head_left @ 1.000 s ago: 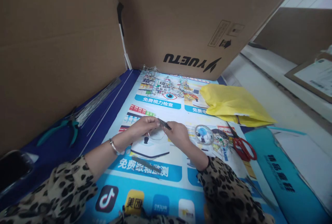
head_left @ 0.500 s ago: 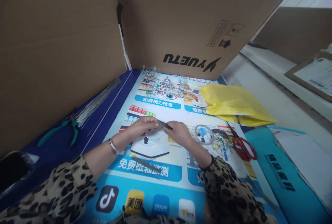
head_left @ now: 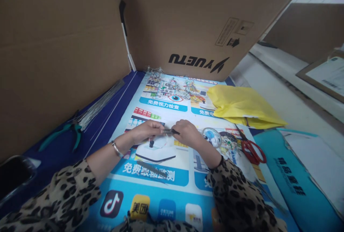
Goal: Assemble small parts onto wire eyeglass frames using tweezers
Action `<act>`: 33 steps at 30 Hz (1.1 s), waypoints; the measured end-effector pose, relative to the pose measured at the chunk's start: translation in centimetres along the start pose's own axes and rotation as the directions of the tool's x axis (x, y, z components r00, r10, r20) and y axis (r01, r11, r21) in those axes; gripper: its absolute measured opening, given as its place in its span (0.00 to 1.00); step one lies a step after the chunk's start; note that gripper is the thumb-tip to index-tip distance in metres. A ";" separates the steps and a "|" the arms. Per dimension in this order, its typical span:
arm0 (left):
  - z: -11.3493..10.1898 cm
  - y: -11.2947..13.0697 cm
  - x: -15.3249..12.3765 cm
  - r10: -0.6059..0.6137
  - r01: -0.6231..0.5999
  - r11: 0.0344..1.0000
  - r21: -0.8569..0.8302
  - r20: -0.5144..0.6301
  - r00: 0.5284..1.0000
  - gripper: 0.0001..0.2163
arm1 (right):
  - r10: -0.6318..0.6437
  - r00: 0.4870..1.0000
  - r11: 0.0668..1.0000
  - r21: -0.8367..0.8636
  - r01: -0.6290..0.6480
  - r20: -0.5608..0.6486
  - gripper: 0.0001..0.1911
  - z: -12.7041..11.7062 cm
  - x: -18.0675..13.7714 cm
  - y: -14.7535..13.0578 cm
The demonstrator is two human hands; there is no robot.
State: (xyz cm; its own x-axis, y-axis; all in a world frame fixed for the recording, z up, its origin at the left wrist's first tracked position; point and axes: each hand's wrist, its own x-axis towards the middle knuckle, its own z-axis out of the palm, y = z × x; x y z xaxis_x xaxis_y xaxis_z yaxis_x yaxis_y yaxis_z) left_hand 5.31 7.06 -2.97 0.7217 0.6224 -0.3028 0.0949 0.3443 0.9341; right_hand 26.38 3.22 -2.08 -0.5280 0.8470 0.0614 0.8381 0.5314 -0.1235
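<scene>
My left hand and my right hand meet over the middle of a printed poster. Both pinch a thin dark strip that runs level between their fingertips. A fine pale wire loop hangs just under the hands. A silver bangle sits on my left wrist. Leopard-print sleeves cover both forearms. A second dark strip lies flat on the poster below the hands.
Cardboard walls stand at the left and back. Teal-handled pliers and a bundle of thin wires lie at the left. A yellow bag, a clear tape roll and red scissors lie at the right. A dark phone sits at the left edge.
The dark strip has turned from slanting to nearly level, and my right hand has closed in nearer the left.
</scene>
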 end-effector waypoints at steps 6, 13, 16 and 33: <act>-0.1 -0.2 0.1 0.010 -0.010 1.000 0.012 -0.002 1.000 0.08 | 0.006 1.000 0.990 -0.141 -0.006 0.001 0.06 0.1 -0.2 -0.2; 0.0 0.0 0.0 0.011 -0.011 1.000 0.021 0.004 1.000 0.08 | -0.006 1.000 0.984 -0.179 0.001 -0.029 0.07 0.6 -0.2 -0.3; 0.1 0.2 -0.1 -0.002 0.002 1.000 0.031 0.002 1.000 0.08 | -0.005 0.999 0.985 -0.174 0.000 -0.031 0.07 0.7 -0.3 -0.3; -0.1 0.0 -0.1 -0.011 0.012 1.000 -0.027 0.039 0.999 0.05 | 0.044 0.999 0.984 -0.171 -0.048 -0.023 0.09 1.4 -0.2 -0.4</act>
State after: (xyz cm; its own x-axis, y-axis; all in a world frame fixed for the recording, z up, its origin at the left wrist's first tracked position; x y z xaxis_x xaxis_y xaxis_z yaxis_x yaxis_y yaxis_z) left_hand 5.20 7.08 -2.99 0.7469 0.5908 -0.3050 0.0849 0.3702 0.9251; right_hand 25.95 2.76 -3.48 -0.4870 0.8698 0.0791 0.8734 0.4849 0.0446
